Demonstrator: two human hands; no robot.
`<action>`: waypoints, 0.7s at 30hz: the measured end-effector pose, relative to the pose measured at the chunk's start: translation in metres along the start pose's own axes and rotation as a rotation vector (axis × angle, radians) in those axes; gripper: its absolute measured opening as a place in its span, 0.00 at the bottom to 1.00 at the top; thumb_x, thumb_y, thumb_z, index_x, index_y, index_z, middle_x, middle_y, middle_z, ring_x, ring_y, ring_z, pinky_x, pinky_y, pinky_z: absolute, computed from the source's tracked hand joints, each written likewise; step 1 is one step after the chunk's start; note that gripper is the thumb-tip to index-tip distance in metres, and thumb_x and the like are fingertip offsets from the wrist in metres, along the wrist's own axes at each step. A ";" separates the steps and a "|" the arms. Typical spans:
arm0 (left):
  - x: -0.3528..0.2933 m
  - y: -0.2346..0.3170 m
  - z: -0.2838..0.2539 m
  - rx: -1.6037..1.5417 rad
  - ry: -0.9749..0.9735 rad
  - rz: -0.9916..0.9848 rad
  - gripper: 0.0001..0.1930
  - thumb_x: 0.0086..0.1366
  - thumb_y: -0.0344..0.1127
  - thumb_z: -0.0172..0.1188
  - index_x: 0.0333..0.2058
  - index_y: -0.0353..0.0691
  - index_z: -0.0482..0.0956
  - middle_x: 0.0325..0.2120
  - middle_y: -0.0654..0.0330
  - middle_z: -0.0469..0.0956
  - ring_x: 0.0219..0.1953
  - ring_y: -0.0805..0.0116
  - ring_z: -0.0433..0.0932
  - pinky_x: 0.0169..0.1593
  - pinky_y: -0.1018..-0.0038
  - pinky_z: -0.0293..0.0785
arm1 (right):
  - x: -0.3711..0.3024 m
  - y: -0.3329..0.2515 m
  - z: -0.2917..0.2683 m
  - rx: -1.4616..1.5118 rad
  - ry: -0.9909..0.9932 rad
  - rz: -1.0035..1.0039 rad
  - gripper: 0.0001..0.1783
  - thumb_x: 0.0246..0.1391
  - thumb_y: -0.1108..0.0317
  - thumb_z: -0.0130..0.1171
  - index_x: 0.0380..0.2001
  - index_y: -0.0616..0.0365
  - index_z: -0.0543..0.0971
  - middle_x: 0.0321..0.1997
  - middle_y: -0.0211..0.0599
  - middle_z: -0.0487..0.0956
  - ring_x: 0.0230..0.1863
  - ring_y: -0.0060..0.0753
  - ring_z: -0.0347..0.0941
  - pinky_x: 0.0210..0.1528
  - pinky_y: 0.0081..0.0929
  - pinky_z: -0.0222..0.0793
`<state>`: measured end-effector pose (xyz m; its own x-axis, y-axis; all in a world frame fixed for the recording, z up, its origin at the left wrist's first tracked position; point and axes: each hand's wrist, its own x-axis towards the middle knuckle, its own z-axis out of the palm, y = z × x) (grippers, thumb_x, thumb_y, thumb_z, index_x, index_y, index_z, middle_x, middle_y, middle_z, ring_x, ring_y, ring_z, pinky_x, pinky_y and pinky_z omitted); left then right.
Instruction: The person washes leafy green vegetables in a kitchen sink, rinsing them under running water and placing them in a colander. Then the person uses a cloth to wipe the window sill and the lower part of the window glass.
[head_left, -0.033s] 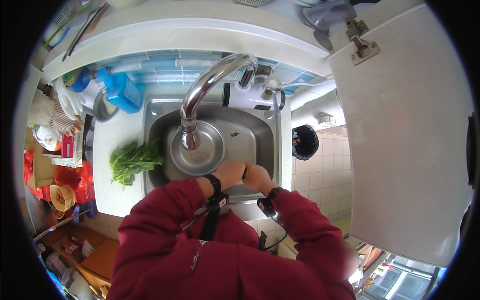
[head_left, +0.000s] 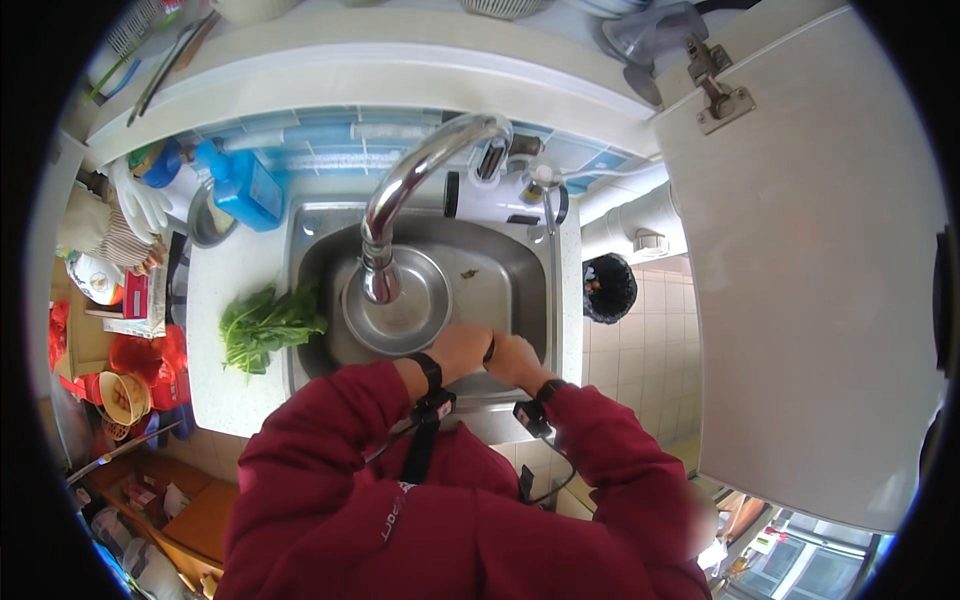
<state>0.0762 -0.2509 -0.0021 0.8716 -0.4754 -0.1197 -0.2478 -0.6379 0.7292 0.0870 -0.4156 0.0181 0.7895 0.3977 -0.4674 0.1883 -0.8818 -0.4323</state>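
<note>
Two bare hands meet over the near part of a steel sink [head_left: 492, 302], and clock directions below run from the middle of that sink. Left hand [head_left: 463, 352] sits at 5 o'clock and right hand [head_left: 517, 362] at 4, knuckles upward, close together, with a dark sliver [head_left: 489, 348] showing between them, too small to identify. Fingertips are hidden beneath, so I cannot tell whether either grip is apart, together or clamped on something. Black bands circle both wrists below dark red sleeves [head_left: 350, 405]. A round metal basin [head_left: 437, 290] stands in the sink toward 9 o'clock, its 5 o'clock rim just beside the left hand. One chrome faucet [head_left: 400, 180] arches from 12 o'clock, its spout end above the basin. A small green scrap [head_left: 469, 272] lies on the sink floor at 2. Leafy greens [head_left: 262, 328] lie at 9 o'clock on the white bench [head_left: 225, 405], their right end reaching the sink's edge. At 10 stands a blue bottle [head_left: 246, 190], with a grey bowl [head_left: 204, 228] beside it. At 3 is a black-lined bin [head_left: 610, 295].
</note>
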 end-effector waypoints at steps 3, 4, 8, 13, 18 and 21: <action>-0.001 0.001 0.001 0.119 0.041 0.111 0.10 0.55 0.38 0.57 0.29 0.37 0.77 0.27 0.45 0.80 0.32 0.43 0.80 0.35 0.53 0.74 | -0.001 0.002 0.011 0.090 0.012 -0.057 0.14 0.51 0.62 0.56 0.35 0.59 0.79 0.35 0.56 0.81 0.41 0.63 0.77 0.43 0.52 0.72; -0.003 0.000 0.000 0.100 0.060 0.167 0.10 0.56 0.38 0.57 0.31 0.39 0.74 0.26 0.48 0.79 0.31 0.44 0.80 0.34 0.53 0.74 | -0.003 0.002 0.014 0.129 0.045 -0.084 0.13 0.50 0.61 0.57 0.34 0.59 0.80 0.35 0.56 0.81 0.41 0.63 0.76 0.42 0.51 0.72; -0.003 -0.003 0.001 0.135 0.073 0.282 0.08 0.59 0.37 0.55 0.34 0.40 0.70 0.25 0.50 0.78 0.31 0.47 0.80 0.32 0.54 0.73 | -0.011 0.003 0.017 0.303 -0.016 -0.063 0.14 0.48 0.60 0.61 0.34 0.59 0.81 0.31 0.52 0.81 0.37 0.58 0.78 0.38 0.45 0.73; -0.005 0.004 -0.005 0.160 0.018 0.384 0.11 0.61 0.38 0.54 0.39 0.41 0.71 0.27 0.51 0.77 0.32 0.46 0.79 0.34 0.57 0.74 | -0.022 0.011 0.002 0.872 -0.385 0.252 0.05 0.47 0.70 0.61 0.27 0.60 0.77 0.17 0.29 0.73 0.18 0.22 0.67 0.16 0.22 0.59; -0.015 0.010 -0.025 0.091 0.241 0.517 0.15 0.59 0.34 0.56 0.45 0.41 0.73 0.33 0.49 0.75 0.41 0.47 0.77 0.41 0.58 0.73 | -0.048 0.000 -0.003 1.400 -0.541 0.403 0.08 0.59 0.65 0.60 0.38 0.56 0.75 0.22 0.34 0.72 0.17 0.18 0.62 0.15 0.14 0.53; -0.024 0.000 -0.042 -0.096 0.173 0.336 0.18 0.56 0.32 0.60 0.47 0.40 0.74 0.37 0.48 0.76 0.44 0.49 0.77 0.43 0.60 0.73 | -0.062 -0.011 -0.012 1.621 -0.264 0.220 0.19 0.64 0.56 0.58 0.52 0.53 0.71 0.31 0.37 0.75 0.19 0.18 0.64 0.16 0.13 0.55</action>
<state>0.0732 -0.2137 0.0292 0.8089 -0.5339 0.2463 -0.4983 -0.4000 0.7692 0.0433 -0.4333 0.0611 0.5702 0.4879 -0.6610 -0.8053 0.1729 -0.5670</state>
